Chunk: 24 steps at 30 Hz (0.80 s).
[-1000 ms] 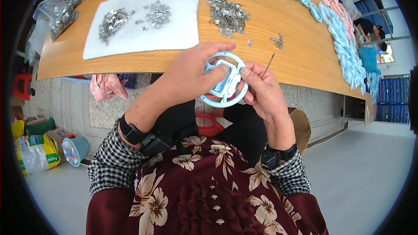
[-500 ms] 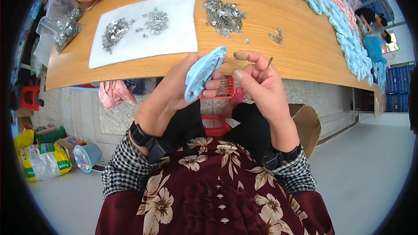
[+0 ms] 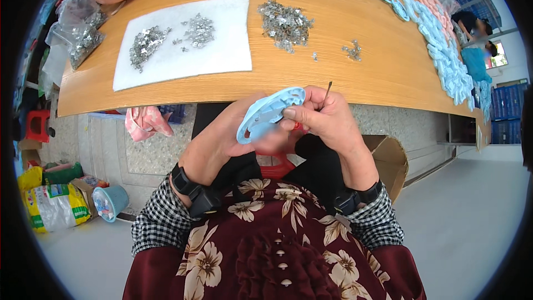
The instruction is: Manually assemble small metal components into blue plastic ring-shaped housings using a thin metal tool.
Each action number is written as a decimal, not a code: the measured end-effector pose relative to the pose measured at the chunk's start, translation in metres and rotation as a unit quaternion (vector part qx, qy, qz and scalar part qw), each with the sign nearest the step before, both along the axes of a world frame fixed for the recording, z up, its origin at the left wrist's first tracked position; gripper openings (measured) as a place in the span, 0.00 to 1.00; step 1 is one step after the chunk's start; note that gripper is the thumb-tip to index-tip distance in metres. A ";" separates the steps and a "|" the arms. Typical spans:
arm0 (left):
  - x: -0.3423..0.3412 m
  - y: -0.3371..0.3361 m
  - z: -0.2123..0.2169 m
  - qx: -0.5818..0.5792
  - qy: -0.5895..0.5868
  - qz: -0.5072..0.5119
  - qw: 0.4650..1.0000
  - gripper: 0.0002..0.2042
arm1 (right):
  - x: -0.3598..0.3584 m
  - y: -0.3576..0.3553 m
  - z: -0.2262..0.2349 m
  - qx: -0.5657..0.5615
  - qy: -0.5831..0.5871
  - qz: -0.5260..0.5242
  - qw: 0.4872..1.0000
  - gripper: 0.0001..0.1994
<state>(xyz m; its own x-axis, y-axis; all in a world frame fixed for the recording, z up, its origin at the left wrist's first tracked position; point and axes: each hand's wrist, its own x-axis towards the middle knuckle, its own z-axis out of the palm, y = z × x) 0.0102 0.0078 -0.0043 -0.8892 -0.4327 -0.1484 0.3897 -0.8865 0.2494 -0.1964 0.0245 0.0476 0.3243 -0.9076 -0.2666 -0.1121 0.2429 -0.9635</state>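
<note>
Pale-blue plastic makes up the round frame point(image 3: 270, 113) held just in front of the near edge of the wooden counter point(image 3: 333, 80), above the person's lap. It looks light and fairly stiff, a thin moulded ring with open cut-outs, so the rim seems the safest place to grip; the inner ribs would likely flex or snap if squeezed hard. The left hand point(image 3: 219, 143) is clenched around its lower edge from beneath, while the right hand point(image 3: 325, 118) pinches its upper rim and also grips a thin metal pin point(image 3: 327, 93) pointing up — small, smooth and easy to drop. On the counter's far left edge lie clear plastic bags point(image 3: 78, 30) of small metal parts, beside a white sheet point(image 3: 222, 50) carrying loose heaps. Down on the floor at the left stand a yellow-and-green sack point(image 3: 53, 206) and a light-blue tub point(image 3: 110, 202); a brown cardboard box point(image 3: 388, 161) sits open at the right.
</note>
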 end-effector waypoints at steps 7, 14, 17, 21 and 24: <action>0.003 -0.003 -0.004 0.030 0.089 -0.027 0.995 0.20 | -0.010 0.007 -0.008 -0.028 -0.060 -0.031 0.997 0.15; 0.017 -0.002 -0.006 0.028 0.111 0.004 0.993 0.22 | 0.020 -0.006 0.010 -0.025 0.040 -0.010 0.999 0.11; 0.028 0.001 0.002 0.009 0.097 0.035 0.995 0.23 | 0.017 -0.009 0.001 -0.109 0.064 -0.021 0.992 0.09; 0.047 0.003 0.006 -0.050 0.005 0.105 0.993 0.20 | 0.029 -0.019 0.014 -0.093 0.011 0.051 0.994 0.09; 0.065 0.000 0.039 -0.156 -0.168 0.191 0.954 0.22 | 0.027 -0.040 0.013 -0.123 0.076 0.049 0.988 0.11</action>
